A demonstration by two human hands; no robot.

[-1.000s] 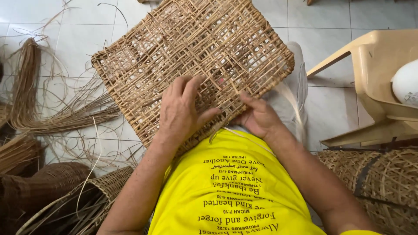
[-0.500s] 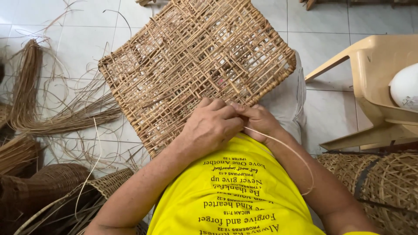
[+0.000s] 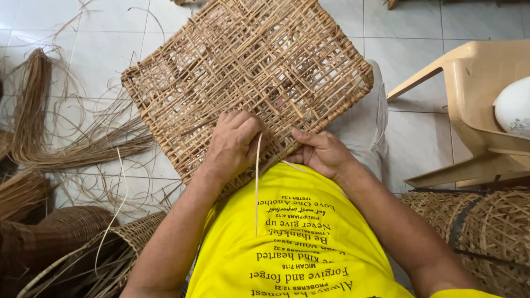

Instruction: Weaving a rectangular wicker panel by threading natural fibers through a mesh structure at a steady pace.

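A square woven rattan panel [image 3: 248,72] rests tilted on my lap, its near edge against my yellow shirt. My left hand [image 3: 234,144] lies on the panel's near edge with fingers curled, pinching a thin pale rattan strand [image 3: 256,182] that hangs down over my shirt. My right hand [image 3: 323,153] grips the same near edge just to the right, thumb on top of the weave. The two hands are a few centimetres apart.
Loose rattan strips [image 3: 49,132] lie spread over the white floor tiles at left. Woven baskets [image 3: 66,248] stand at lower left and another woven basket [image 3: 486,232] at lower right. A beige plastic chair [image 3: 475,110] with a white round object [image 3: 513,107] is at right.
My left hand moved from lying flat on the weave to the near edge, then pulled the strand so that it now hangs straight down. The panel shifted slightly.
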